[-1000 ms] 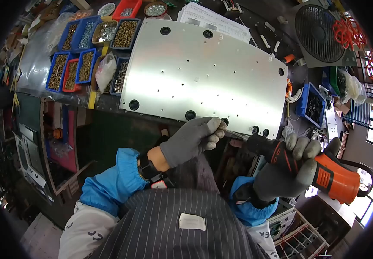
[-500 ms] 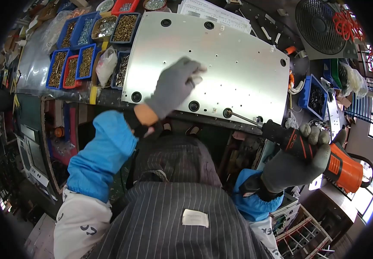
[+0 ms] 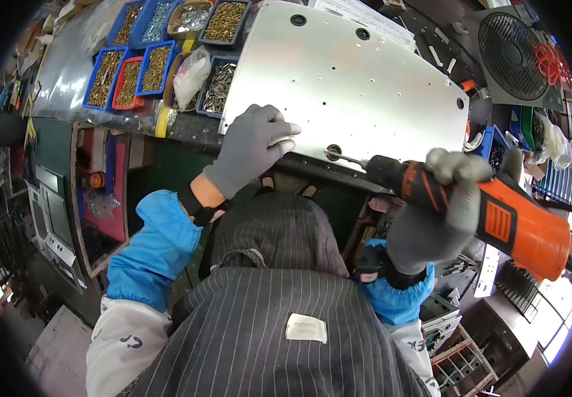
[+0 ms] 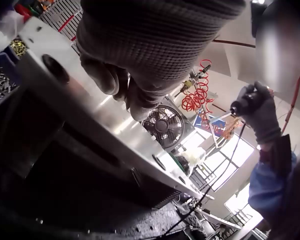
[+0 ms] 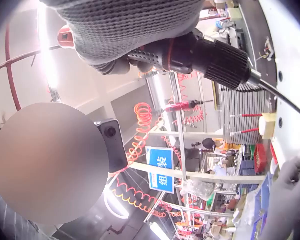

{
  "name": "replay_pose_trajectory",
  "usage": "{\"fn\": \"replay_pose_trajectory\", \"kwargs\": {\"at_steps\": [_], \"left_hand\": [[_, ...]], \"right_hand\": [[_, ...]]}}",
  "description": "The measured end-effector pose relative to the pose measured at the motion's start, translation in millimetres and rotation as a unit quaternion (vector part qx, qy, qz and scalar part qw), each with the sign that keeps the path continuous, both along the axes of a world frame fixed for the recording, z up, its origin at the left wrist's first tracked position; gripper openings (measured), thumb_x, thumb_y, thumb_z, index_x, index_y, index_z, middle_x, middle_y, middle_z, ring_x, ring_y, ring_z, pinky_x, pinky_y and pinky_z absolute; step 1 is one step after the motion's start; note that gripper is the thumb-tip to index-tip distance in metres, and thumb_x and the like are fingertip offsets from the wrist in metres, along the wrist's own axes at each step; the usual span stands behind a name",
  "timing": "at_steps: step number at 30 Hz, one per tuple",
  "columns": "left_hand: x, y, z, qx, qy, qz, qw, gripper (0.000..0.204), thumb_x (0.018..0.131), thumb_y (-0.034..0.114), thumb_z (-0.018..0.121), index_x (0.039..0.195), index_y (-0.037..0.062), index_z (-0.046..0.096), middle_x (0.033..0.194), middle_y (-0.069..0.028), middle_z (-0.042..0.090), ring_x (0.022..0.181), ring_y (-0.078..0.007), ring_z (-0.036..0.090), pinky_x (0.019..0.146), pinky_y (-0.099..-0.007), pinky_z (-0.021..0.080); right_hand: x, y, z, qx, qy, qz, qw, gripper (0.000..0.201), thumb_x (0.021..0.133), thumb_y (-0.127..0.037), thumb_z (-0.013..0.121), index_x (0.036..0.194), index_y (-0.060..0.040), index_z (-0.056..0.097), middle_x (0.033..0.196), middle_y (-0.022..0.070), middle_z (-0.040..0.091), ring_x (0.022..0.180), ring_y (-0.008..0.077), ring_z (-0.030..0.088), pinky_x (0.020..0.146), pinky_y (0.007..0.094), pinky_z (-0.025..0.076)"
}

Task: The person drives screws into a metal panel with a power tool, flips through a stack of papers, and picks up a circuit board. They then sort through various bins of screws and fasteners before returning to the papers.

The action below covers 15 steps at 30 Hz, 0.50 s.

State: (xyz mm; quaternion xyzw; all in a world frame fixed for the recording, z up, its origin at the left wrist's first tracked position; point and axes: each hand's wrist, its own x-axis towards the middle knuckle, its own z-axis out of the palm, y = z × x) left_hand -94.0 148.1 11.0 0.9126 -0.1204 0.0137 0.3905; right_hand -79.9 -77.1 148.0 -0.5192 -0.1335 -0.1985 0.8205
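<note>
My right hand (image 3: pixel 441 205), in a grey glove, grips an orange and black power drill (image 3: pixel 524 228) fitted with a long thin bit (image 5: pixel 282 95). The bit's end reaches a black round foot (image 3: pixel 333 152) near the front edge of a silvery metal panel (image 3: pixel 378 99). A small brass-coloured spot shows at the bit's end in the right wrist view. Gloved too, my left hand (image 3: pixel 249 149) is over the panel's front left edge, fingers bent and fingertips close to its surface. Whether it pinches something small I cannot tell. Another black foot (image 4: pixel 55 67) shows beside it in the left wrist view.
Left of the panel stand blue and red bins of screws (image 3: pixel 105 78) and a plastic bag (image 3: pixel 192 76). Paper sheets (image 3: pixel 365 20) lie behind the panel. A black fan (image 3: pixel 512 56) and coiled red hose (image 3: pixel 554 66) are at the back right.
My left hand has left the bit's end and gone left across the panel, then nearer its front edge. The drill's bit has shifted to a foot farther left. The view has turned right.
</note>
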Motion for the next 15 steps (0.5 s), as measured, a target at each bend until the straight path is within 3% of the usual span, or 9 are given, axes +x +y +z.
{"fn": "replay_pose_trajectory", "kwargs": {"at_steps": [1, 3, 4, 13, 15], "left_hand": [[-2, 0, -1, -0.003, 0.002, 0.005, 1.0, 0.023, 0.078, 0.02, 0.075, 0.1, 0.0116, 0.076, 0.088, -0.0043, 0.061, 0.087, -0.0249, 0.057, 0.077, -0.0373, 0.049], [-2, 1, -3, -0.013, -0.031, 0.009, 0.999, 0.022, 0.078, 0.018, 0.075, 0.099, 0.0124, 0.077, 0.088, -0.0039, 0.061, 0.087, -0.0255, 0.057, 0.075, -0.037, 0.048], [-1, 3, -5, -0.027, -0.027, -0.004, 0.999, 0.022, 0.076, 0.015, 0.075, 0.098, 0.0139, 0.077, 0.087, -0.0037, 0.061, 0.086, -0.0261, 0.057, 0.074, -0.0371, 0.048], [-4, 8, -9, -0.051, -0.036, -0.001, 0.998, 0.019, 0.071, 0.01, 0.074, 0.09, 0.011, 0.075, 0.087, -0.0036, 0.061, 0.089, -0.0261, 0.058, 0.077, -0.0382, 0.049], [-4, 9, -11, -0.045, -0.036, 0.005, 0.998, 0.017, 0.07, 0.01, 0.074, 0.087, 0.0102, 0.074, 0.089, -0.0025, 0.061, 0.091, -0.0251, 0.059, 0.08, -0.0383, 0.05]], "right_hand": [[0, 8, -7, -0.051, -0.015, -0.002, 0.999, 0.059, 0.09, -0.005, 0.06, 0.144, 0.0049, 0.037, 0.087, 0.0069, 0.062, 0.077, 0.0171, 0.058, 0.079, 0.0394, 0.049], [3, 28, -22, -0.066, 0.003, -0.019, 0.998, 0.061, 0.089, -0.001, 0.06, 0.145, 0.0034, 0.036, 0.087, 0.0072, 0.063, 0.076, 0.0182, 0.061, 0.079, 0.0408, 0.051], [4, 41, -17, -0.044, 0.001, -0.009, 0.999, 0.074, 0.083, 0.009, 0.063, 0.146, 0.0075, 0.025, 0.087, 0.0094, 0.064, 0.07, 0.0211, 0.063, 0.073, 0.0428, 0.057], [7, 70, -31, -0.218, 0.053, -0.023, 0.974, 0.072, 0.079, 0.008, 0.064, 0.141, 0.0111, 0.028, 0.084, 0.0101, 0.066, 0.078, 0.0224, 0.068, 0.078, 0.0376, 0.057], [7, 78, -29, -0.194, 0.063, -0.026, 0.979, 0.072, 0.079, 0.008, 0.065, 0.141, 0.011, 0.029, 0.084, 0.0101, 0.066, 0.078, 0.0222, 0.068, 0.079, 0.0373, 0.057]]}}
